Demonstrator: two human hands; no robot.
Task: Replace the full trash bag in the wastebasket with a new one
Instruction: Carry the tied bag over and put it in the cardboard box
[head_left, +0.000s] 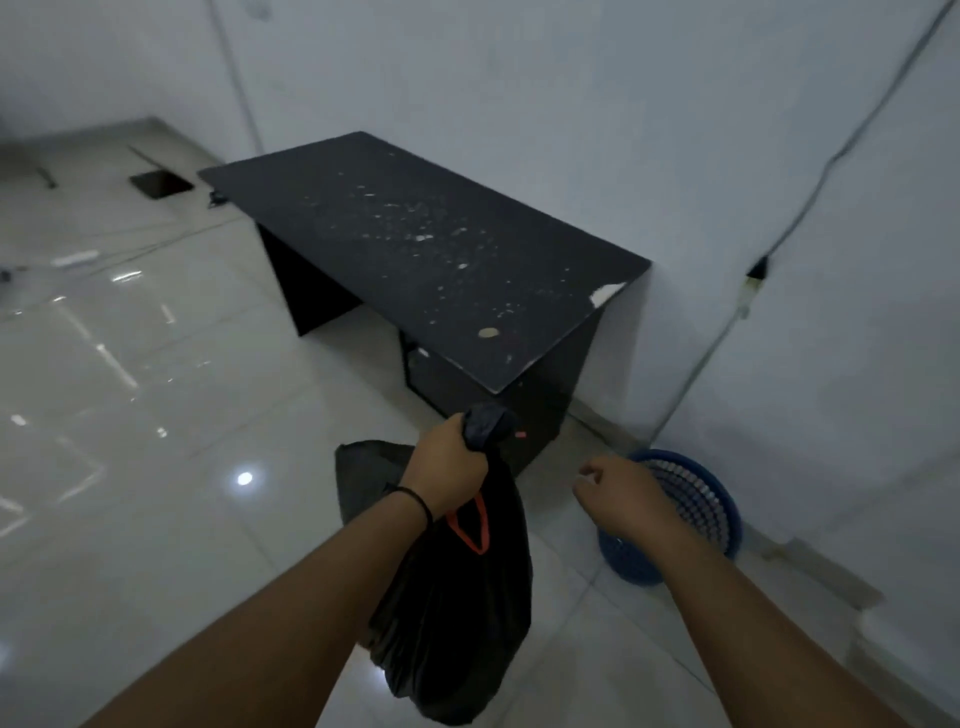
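While left hand (451, 470) grips bag (457, 613) by its bunched neck, hanging clear of floor (156, 389) beside basket (691, 512), right hand (618, 496) sits loose, holding nothing. Risks: neck slips from 1-hand grip, bag drops, spills; thin plastic tears.

I see no readable txt, no labels, brands or nos. anywhere in my head view, pic too dim and soft.
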